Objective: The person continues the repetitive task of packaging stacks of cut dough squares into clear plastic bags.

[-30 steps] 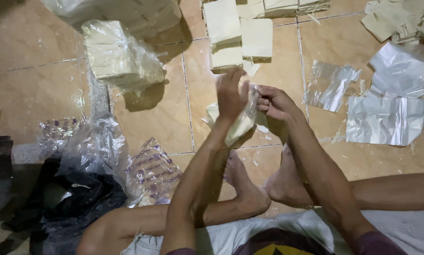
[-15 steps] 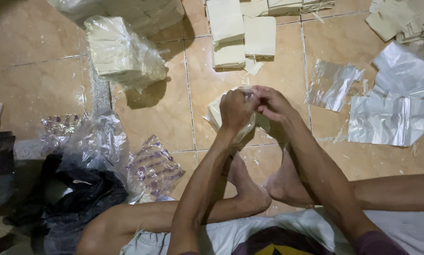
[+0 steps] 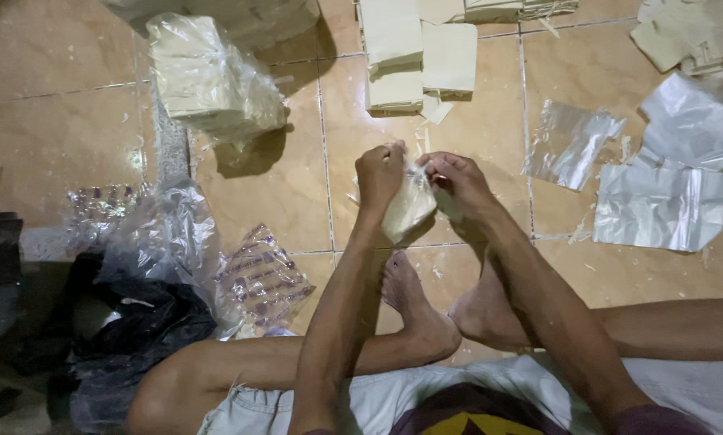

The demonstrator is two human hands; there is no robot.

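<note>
Hands meet over the tiled floor (image 3: 71,129), just above the person's crossed bare feet (image 3: 426,314). The left hand (image 3: 380,173) is closed in a fist, its grip pinching the top of a small clear plastic bag (image 3: 408,211) stuffed with something pale. The right hand (image 3: 458,181) has its fingers closed on the same bag's mouth from the other side, so both hands touch at the neck of the bag, which hangs tilted below them, clear of the tiles.

Beyond the hands lie flat stacks of cream paper sheets (image 3: 418,56). To the left of them sits a bulky clear bag (image 3: 208,80) packed with more of the pale sheets, casting a shadow toward the person. Off to the right, well apart from the hands, loose flat clear plastic bags (image 3: 660,193) are spread on the floor. Near the person's left knee there is a crumpled heap of clear plastic (image 3: 160,242), a packet with purple printing (image 3: 261,278), and a dark bag (image 3: 128,330) beside it.
</note>
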